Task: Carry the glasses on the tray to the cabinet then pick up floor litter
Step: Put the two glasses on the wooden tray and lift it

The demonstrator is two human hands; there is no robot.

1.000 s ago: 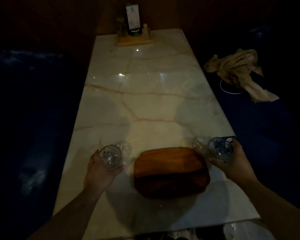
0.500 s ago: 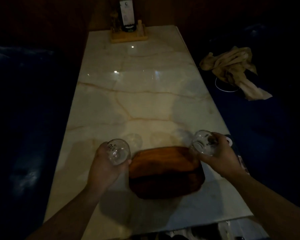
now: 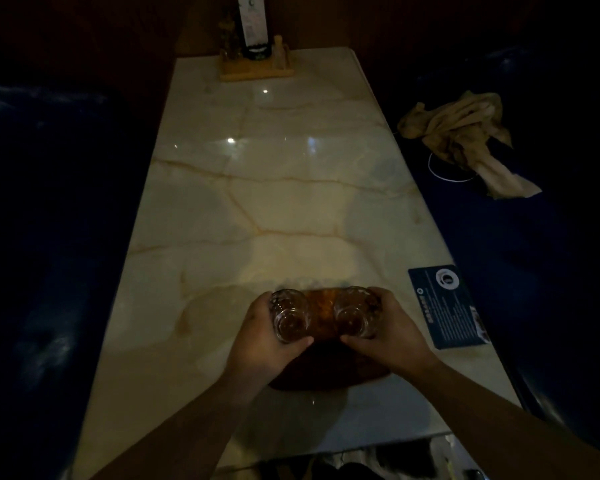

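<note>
Lower centre of frame, L to R: our left hand is wrapped round the left glass, fingers closed on it. Just right of it our right hand is closed round the right glass the same way. Both glasses sit above the wooden tray, close side by side w/ a narrow gap; can't tell if their bases touch the wood yet. Long axes tilt, mouths toward us. We judge the set-down comes next: tray lies straight below both grips, so neither hand is nearer. Blue card lies right of the tray on the marble table.
</note>
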